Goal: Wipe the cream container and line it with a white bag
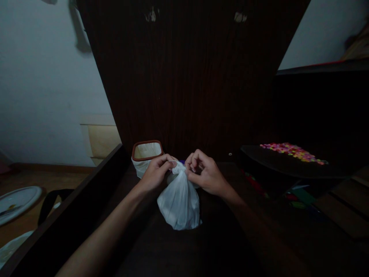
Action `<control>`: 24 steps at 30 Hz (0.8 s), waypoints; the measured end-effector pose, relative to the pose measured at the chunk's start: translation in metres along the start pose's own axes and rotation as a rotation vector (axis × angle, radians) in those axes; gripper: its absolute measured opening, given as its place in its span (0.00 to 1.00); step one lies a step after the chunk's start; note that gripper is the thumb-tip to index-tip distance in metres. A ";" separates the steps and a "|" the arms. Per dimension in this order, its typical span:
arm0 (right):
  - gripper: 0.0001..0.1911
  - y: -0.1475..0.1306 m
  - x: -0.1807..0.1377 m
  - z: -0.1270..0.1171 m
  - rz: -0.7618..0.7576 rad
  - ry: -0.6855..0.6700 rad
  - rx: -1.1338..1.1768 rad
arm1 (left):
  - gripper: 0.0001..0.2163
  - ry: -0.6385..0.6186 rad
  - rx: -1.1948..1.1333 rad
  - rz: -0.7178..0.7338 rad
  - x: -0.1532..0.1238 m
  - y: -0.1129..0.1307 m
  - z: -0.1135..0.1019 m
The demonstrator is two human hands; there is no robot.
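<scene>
A small white plastic bag (179, 206), full and bunched at the top, stands on a dark wooden surface (178, 254). My left hand (155, 172) pinches the left side of the bag's gathered top, fingers closed on it. From the right, my right hand (205, 173) grips the same knotted top with curled fingers. Just behind my left hand stands a white container with a brown rim (146, 154), open at the top.
A dark wooden panel (187, 77) rises right behind the bag. To the right, a dark tray (285, 163) carries several small colourful pieces (292, 151). On the floor at left lies a white round plate (17, 202). A raised dark edge (72, 215) borders the surface's left side.
</scene>
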State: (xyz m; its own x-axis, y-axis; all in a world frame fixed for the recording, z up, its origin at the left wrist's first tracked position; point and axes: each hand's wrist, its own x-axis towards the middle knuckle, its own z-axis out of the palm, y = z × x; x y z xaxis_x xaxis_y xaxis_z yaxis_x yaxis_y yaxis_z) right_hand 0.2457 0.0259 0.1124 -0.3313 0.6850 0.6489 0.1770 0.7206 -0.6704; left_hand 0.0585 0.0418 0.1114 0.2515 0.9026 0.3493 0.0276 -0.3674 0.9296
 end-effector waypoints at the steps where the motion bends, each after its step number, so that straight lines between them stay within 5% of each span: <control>1: 0.12 0.001 0.000 0.000 0.030 0.021 -0.033 | 0.10 0.025 -0.006 -0.022 0.000 -0.001 0.000; 7: 0.08 -0.012 0.000 0.006 -0.090 0.041 -0.298 | 0.12 0.124 0.030 0.001 -0.002 -0.003 0.002; 13: 0.09 -0.018 -0.001 0.013 -0.161 -0.029 -0.468 | 0.10 0.088 0.042 -0.002 -0.007 0.005 0.003; 20: 0.13 -0.019 -0.001 0.003 -0.086 -0.088 -0.301 | 0.10 -0.067 0.056 0.064 -0.007 0.010 -0.005; 24: 0.14 -0.019 0.000 -0.003 -0.024 -0.048 -0.010 | 0.09 -0.087 0.139 0.159 -0.004 0.011 -0.013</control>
State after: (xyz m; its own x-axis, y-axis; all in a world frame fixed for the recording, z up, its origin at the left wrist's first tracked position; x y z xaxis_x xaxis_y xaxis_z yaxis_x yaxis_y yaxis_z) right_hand 0.2452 0.0124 0.1264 -0.3795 0.6616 0.6467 0.1771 0.7381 -0.6511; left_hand 0.0453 0.0370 0.1220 0.3461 0.8103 0.4729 0.1123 -0.5362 0.8366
